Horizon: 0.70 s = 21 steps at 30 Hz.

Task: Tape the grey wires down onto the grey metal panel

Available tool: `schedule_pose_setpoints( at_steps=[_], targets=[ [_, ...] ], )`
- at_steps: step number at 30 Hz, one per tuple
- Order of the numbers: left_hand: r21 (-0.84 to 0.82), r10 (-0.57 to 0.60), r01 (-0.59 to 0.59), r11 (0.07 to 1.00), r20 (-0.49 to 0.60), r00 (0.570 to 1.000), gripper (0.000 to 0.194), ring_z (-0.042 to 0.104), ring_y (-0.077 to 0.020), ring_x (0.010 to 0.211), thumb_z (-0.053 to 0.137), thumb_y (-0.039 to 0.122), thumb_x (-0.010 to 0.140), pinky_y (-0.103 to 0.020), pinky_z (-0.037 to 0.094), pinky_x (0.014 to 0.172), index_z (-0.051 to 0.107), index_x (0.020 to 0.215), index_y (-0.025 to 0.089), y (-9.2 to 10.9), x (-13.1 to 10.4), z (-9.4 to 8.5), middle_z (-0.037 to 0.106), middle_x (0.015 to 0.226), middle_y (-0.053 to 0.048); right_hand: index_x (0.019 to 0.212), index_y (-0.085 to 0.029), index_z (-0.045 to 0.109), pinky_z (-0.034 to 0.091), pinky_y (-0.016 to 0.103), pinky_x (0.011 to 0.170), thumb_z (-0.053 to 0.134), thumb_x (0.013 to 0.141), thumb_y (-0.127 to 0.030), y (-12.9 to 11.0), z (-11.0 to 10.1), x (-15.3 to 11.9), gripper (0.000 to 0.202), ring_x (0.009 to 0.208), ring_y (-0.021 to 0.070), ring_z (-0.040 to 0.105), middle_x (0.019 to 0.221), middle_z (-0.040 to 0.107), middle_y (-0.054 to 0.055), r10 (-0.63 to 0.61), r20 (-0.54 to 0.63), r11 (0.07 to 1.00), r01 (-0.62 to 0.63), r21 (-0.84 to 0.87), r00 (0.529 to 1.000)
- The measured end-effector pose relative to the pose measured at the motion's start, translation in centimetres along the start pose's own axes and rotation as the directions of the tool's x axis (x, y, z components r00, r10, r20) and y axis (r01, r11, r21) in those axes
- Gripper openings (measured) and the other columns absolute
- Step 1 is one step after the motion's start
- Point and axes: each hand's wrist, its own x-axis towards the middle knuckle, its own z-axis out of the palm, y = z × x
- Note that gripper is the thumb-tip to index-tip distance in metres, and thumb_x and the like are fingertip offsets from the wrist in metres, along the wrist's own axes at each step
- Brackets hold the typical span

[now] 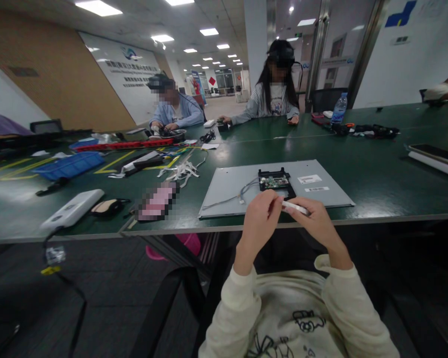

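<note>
Spanning the view, a long dark green table [366, 174] is being loaded with a flat grey rectangular panel [216, 186] near its edge. On the panel, a black plastic frame with a green circuit board [274, 179] is being borne beside a thin grey cable [224, 202]. Above the panel's near edge, a small slender white piece [296, 207] is being grasped between the bent fingers of the left hand [262, 214] and right hand [314, 217].

White object [298, 208] partly hidden
</note>
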Motion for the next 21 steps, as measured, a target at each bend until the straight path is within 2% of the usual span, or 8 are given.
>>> schedule_pose_setpoints(
  at_steps=[2,4,8,13,16,21],
  targets=[
    [-0.186,-0.110,0.106,0.977,-0.011,0.994,0.031,0.043,-0.0109,0.060,0.044,0.035,0.095,-0.023,0.033,0.059,0.045,0.069,0.019,-0.3,0.0,-0.1,0.043,0.062,0.004,0.081,-0.016,0.070,0.038,0.024,0.063,0.057,0.088,-0.043,0.4,-0.2,-0.1,0.031,0.068,0.0143,0.052,0.074,0.062,0.002,0.096,-0.029,0.991,-0.093,0.096,0.995],
    [-0.363,-0.197,0.187,0.913,0.010,0.980,0.034,0.041,-0.0098,0.057,0.046,0.040,0.094,-0.023,0.032,0.057,0.044,0.067,0.019,-0.6,0.1,-0.2,0.041,0.059,0.005,0.073,-0.016,0.068,0.034,0.024,0.059,0.056,0.087,-0.047,0.9,-0.2,-0.2,0.036,0.061,0.0120,0.046,0.065,0.057,0.001,0.172,-0.077,0.968,-0.154,0.197,0.982],
    [-0.571,-0.267,0.279,0.772,0.107,0.958,0.035,0.041,-0.0084,0.052,0.051,0.046,0.090,-0.022,0.034,0.057,0.045,0.069,0.019,-0.9,0.1,-0.3,0.044,0.055,0.006,0.068,-0.016,0.067,0.030,0.023,0.054,0.057,0.085,-0.052,0.9,0.0,-0.1,0.041,0.052,0.0093,0.034,0.053,0.040,-0.003,0.229,-0.083,0.906,-0.181,0.382,0.970],
    [-0.599,-0.310,0.321,0.733,0.126,0.942,0.037,0.044,-0.0080,0.051,0.056,0.049,0.086,-0.021,0.036,0.056,0.047,0.067,0.018,-0.4,0.0,-1.1,0.047,0.055,0.006,0.064,-0.016,0.065,0.034,0.024,0.054,0.062,0.080,-0.053,0.2,-0.1,-0.1,0.041,0.050,0.0087,0.030,0.050,0.035,-0.004,0.312,-0.026,0.835,-0.261,0.484,0.950],
    [-0.572,-0.329,0.308,0.760,0.070,0.942,0.037,0.045,-0.0083,0.052,0.057,0.048,0.086,-0.021,0.037,0.056,0.048,0.066,0.018,-0.1,-0.2,-1.8,0.047,0.054,0.006,0.064,-0.016,0.065,0.035,0.024,0.054,0.064,0.080,-0.051,0.4,-0.5,-0.3,0.038,0.050,0.0088,0.032,0.051,0.040,-0.003,0.325,0.060,0.784,-0.304,0.542,0.944],
    [-0.482,-0.320,0.279,0.831,-0.004,0.947,0.034,0.046,-0.0089,0.053,0.055,0.044,0.089,-0.021,0.037,0.056,0.050,0.067,0.018,0.6,-0.3,-2.6,0.048,0.054,0.005,0.067,-0.017,0.066,0.038,0.024,0.054,0.064,0.081,-0.047,0.2,-1.4,-0.5,0.033,0.052,0.0109,0.043,0.052,0.047,-0.001,0.287,0.197,0.713,-0.346,0.610,0.937]
  ],
)
